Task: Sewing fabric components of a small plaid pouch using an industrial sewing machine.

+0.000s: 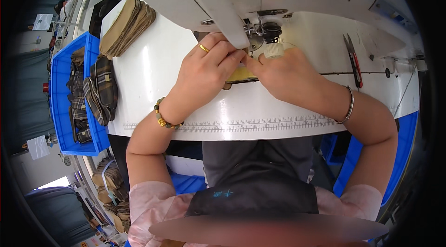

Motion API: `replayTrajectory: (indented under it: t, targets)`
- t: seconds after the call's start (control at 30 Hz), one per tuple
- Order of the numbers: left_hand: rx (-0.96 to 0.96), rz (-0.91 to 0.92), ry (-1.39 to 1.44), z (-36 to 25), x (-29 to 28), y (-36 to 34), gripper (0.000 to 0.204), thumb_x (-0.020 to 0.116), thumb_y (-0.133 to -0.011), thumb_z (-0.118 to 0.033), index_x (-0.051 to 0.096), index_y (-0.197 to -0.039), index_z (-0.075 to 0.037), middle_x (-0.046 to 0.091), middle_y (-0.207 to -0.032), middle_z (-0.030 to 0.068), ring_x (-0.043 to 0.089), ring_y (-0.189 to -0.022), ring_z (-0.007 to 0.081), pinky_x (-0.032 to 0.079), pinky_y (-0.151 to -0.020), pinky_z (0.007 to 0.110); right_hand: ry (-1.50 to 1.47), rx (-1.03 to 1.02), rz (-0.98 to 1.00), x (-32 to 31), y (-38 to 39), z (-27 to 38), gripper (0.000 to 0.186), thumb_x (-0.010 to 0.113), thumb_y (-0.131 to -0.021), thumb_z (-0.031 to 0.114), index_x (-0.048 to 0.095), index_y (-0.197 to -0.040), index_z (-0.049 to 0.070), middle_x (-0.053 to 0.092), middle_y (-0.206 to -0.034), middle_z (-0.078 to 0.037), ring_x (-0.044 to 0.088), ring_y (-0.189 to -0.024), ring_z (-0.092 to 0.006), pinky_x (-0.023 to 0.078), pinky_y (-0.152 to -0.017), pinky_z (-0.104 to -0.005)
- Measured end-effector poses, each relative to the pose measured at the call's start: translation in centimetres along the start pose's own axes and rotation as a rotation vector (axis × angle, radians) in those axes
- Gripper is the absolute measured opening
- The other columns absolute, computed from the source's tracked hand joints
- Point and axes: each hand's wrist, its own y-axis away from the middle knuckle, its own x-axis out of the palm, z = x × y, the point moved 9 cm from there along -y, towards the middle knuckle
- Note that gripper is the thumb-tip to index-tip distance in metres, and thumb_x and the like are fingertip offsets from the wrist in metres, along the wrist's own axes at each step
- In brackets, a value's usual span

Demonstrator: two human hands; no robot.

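Observation:
Both hands meet under the head of a white sewing machine (pixel 218 5), close to its needle area. My left hand (pixel 206 68), with a ring, has its fingers bent and pressed together near the presser foot. From the other side my right hand (pixel 283 72) comes in, thumb and forefinger pinched close to the left fingertips. A small dark brown edge (pixel 200 37) shows beyond the left knuckles; whatever the fingers hold is mostly hidden by them and the machine. Beneath the hands lies a yellow plate (pixel 241 75) set in the white table (pixel 158 84).
A stack of tan curved pieces (pixel 127 26) lies at the table's far left. Beside it, plaid fabric pieces (pixel 103 89) lean over a blue bin (pixel 58 93) holding more. Red-handled thread snips (pixel 354 63) rest on the right. A ruler strip (pixel 232 125) runs along the near edge.

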Motion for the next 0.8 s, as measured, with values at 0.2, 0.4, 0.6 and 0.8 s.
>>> replayTrajectory:
  t: [0.2,0.4,0.6,0.8]
  targets:
    - [-0.258,-0.033,0.276,3.1,1.2,0.6,0.019,0.073,-0.078,-0.001,0.066,-0.094,-0.006,0.067,-0.093,0.0054,0.063,-0.091,0.0270,0.055,-0.073,0.037,0.036,0.009,-0.085,0.0,-0.1,-0.2,0.018,0.064,-0.084,0.011,0.071,-0.100,0.004,0.064,-0.066,-0.005,0.068,-0.061,-0.0212,0.051,-0.050,-0.0355]
    - [-0.397,-0.025,0.445,3.8,1.3,0.7,0.020,0.071,-0.081,0.005,0.061,-0.096,-0.005,0.067,-0.091,0.0070,0.063,-0.087,0.0300,0.053,-0.071,0.038,0.090,0.008,-0.296,-1.1,-0.8,-2.0,0.008,0.070,-0.074,0.019,0.071,-0.081,0.015,0.057,-0.062,-0.002,0.065,-0.058,-0.0207,0.048,-0.047,-0.0345]
    - [-0.445,-0.042,0.506,3.8,1.3,0.7,0.016,0.071,-0.086,0.005,0.061,-0.096,-0.001,0.066,-0.090,0.0085,0.065,-0.083,0.0231,0.052,-0.071,0.031,0.139,-0.028,-0.426,-1.5,-1.0,-1.2,0.007,0.070,-0.071,0.019,0.068,-0.077,0.016,0.054,-0.060,-0.001,0.062,-0.056,-0.0180,0.046,-0.045,-0.0336]
    - [-0.483,-0.006,0.565,4.2,1.3,0.9,0.019,0.072,-0.081,0.001,0.063,-0.097,-0.006,0.067,-0.093,0.0055,0.063,-0.091,0.0278,0.052,-0.083,0.039,0.185,-0.075,-0.436,-1.2,-1.3,-1.0,0.008,0.070,-0.073,0.018,0.065,-0.078,0.015,0.053,-0.056,-0.001,0.061,-0.053,-0.0197,0.046,-0.045,-0.0350]
